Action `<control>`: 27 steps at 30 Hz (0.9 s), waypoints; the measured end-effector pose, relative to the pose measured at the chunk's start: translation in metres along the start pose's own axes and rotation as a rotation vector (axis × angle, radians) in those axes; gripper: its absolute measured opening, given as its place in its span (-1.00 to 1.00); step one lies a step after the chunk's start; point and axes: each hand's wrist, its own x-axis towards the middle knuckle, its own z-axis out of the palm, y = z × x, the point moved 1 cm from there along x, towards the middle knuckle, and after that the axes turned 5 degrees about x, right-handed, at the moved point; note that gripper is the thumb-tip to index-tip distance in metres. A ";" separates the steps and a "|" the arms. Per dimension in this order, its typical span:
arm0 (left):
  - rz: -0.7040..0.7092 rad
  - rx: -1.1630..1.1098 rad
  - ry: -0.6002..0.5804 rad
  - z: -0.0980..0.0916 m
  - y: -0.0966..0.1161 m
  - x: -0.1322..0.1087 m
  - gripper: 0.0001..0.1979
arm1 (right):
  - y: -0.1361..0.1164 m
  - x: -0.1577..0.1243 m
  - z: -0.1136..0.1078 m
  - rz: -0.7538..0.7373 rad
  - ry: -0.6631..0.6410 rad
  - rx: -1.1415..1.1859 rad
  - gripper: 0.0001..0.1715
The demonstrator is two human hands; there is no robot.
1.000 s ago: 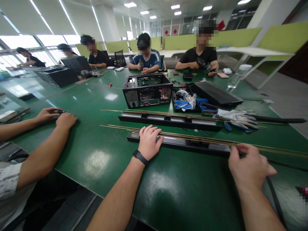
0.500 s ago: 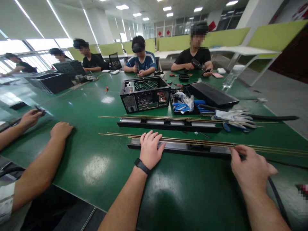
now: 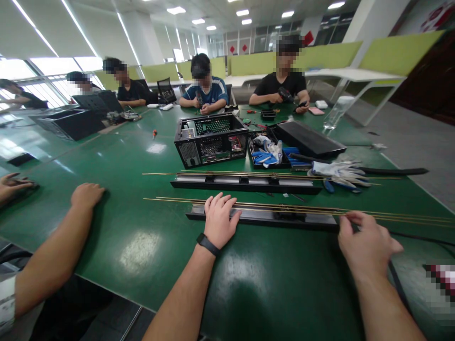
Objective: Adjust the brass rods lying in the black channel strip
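Observation:
A long black rail with a silver inner face lies across the green table in front of me. Thin brass-coloured rods run lengthwise along its top and stick out past both ends. My left hand, with a dark band on its wrist, rests over the rail's left part, fingers laid out across the rods. At the rail's right end, my right hand is closed, thumb and fingertips pinched at the rods; the exact grip is partly hidden. Behind lies a second black rail with similar rods over it.
A black open computer case stands beyond the rails. Right of it are a tray with blue-and-white gloves, a black panel and another glove. A neighbour's arm rests on the table at left. Several people sit farther off.
The view has swung slightly to the right. Both my hands keep about the same places on the rail and rods. The neighbour's far hand at left has moved lower and farther left.

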 end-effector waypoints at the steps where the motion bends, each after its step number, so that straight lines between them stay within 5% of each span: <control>1: -0.004 0.000 0.001 -0.001 0.000 0.001 -0.69 | 0.000 0.000 0.000 -0.002 0.002 0.009 -0.58; 27: 0.097 0.079 0.044 0.003 -0.009 -0.006 -0.59 | 0.005 0.010 0.003 0.151 0.038 -0.016 -0.73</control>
